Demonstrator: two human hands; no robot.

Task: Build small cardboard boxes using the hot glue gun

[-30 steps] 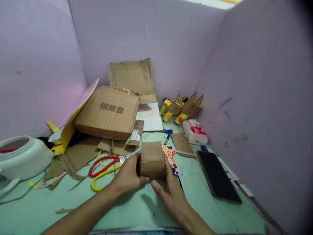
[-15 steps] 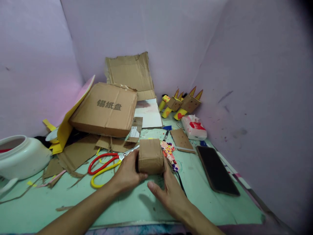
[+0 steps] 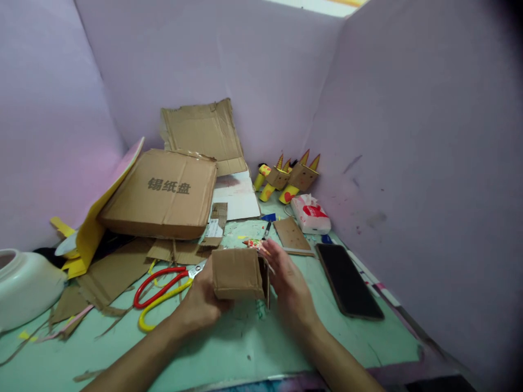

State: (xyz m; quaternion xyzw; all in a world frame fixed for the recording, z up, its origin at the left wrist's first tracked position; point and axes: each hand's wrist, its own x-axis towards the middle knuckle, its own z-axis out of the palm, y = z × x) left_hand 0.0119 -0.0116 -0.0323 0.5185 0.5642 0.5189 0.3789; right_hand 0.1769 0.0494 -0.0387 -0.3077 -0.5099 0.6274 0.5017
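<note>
A small brown cardboard box is held above the table in front of me. My left hand grips it from the left, with the fingers behind it and out of sight. At its right end a thin cardboard flap stands slightly apart from the body. My right hand is beside that flap, its fingers stretched out and nearly flat, the fingertips seeming to touch it. Scissors with red and yellow handles lie just left of my left hand. Behind the box, a colourful patterned piece is partly hidden.
A large cardboard carton leans over cardboard scraps at the left, near a white pot. A black phone, a tissue pack, a cardboard piece and yellow cardboard animal figures are on the right.
The box has turned, and the flap at its right end now shows. My right hand has shifted up and straightened its fingers along that end. The view has moved slightly.
</note>
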